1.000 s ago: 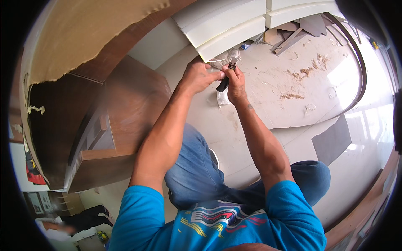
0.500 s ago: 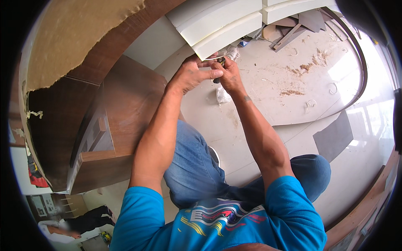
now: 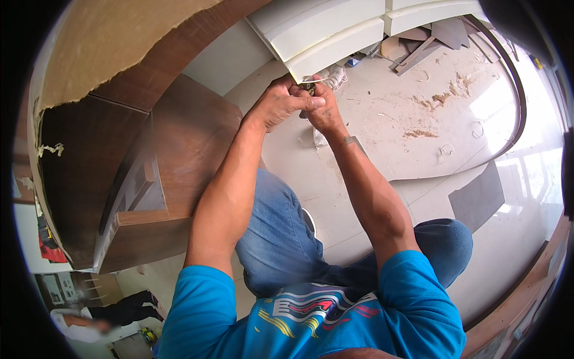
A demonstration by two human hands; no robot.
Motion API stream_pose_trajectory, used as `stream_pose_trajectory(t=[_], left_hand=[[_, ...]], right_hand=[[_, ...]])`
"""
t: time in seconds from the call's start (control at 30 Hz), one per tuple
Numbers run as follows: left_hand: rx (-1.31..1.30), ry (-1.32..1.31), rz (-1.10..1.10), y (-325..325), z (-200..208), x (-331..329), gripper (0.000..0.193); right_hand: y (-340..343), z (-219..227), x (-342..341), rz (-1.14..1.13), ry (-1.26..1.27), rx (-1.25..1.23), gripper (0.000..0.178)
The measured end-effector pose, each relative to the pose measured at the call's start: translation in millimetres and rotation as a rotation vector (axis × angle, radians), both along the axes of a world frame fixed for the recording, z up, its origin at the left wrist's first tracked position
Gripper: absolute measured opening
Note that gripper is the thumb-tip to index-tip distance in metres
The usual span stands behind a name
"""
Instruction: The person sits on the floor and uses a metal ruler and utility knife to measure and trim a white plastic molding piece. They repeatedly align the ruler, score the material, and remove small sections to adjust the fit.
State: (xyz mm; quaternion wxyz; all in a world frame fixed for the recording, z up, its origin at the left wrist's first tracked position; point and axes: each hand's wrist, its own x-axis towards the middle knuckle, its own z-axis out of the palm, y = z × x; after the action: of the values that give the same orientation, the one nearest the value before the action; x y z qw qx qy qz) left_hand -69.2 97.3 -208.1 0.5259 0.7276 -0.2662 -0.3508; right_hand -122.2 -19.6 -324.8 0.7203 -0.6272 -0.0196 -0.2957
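My right hand (image 3: 326, 112) is closed around a small dark hand tool with yellow on it (image 3: 308, 88); most of the tool is hidden by fingers, so its exact kind does not show. Against it, my left hand (image 3: 280, 105) has curled fingers, its thumb laid across toward the right hand. What the left fingers grip is hidden. Both hands are at the lower corner of a white drawer front (image 3: 335, 46). A thin white strip (image 3: 317, 80) sticks out from that corner, just above the tool.
Left of my arms stands a brown wooden cabinet (image 3: 197, 143). Offcut boards (image 3: 415, 54), sawdust (image 3: 442, 97) and curled shavings lie on the pale floor sheet. A long dark curved strip (image 3: 521, 99) borders it; a grey sheet (image 3: 478, 197) lies nearer. Another person (image 3: 113, 314) is at lower left.
My hands have drawn closer together, the left thumb now lying over the right hand. The tool has turned, its dark handle showing less. The view has shifted slightly.
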Motion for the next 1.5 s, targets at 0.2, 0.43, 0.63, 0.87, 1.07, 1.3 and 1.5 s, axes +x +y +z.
stream_pose_trajectory(t=[0.2,0.43,0.63,0.87,1.07,1.3,1.5], left_hand=[[-0.043,-0.083,-0.029,0.6,-0.2,1.7,0.069],[0.001,-0.126,-0.036,0.3,3.1,0.7,0.061],[-0.042,-0.121,-0.014,-1.0,-0.4,-0.4,0.060],[0.003,-0.100,-0.017,-0.3,-1.5,2.9,0.057],[0.008,-0.082,-0.033,0.0,0.3,4.3,0.060],[0.002,-0.078,-0.033,0.5,0.0,3.6,0.060],[0.024,-0.107,-0.046,0.5,1.1,5.3,0.062]], right_hand=[[8.2,-0.4,1.5,0.014,0.083,0.065,0.028],[11.2,9.4,-4.5,-0.036,0.127,0.041,0.027],[10.8,14.7,-8.3,-0.076,0.132,-0.054,0.029],[14.8,14.0,-7.5,-0.116,0.077,0.004,0.021],[16.3,14.6,-7.7,-0.127,0.102,0.018,0.020],[16.4,19.5,-9.7,-0.093,0.131,0.048,0.019],[13.8,18.3,-10.4,-0.073,0.131,0.023,0.020]])
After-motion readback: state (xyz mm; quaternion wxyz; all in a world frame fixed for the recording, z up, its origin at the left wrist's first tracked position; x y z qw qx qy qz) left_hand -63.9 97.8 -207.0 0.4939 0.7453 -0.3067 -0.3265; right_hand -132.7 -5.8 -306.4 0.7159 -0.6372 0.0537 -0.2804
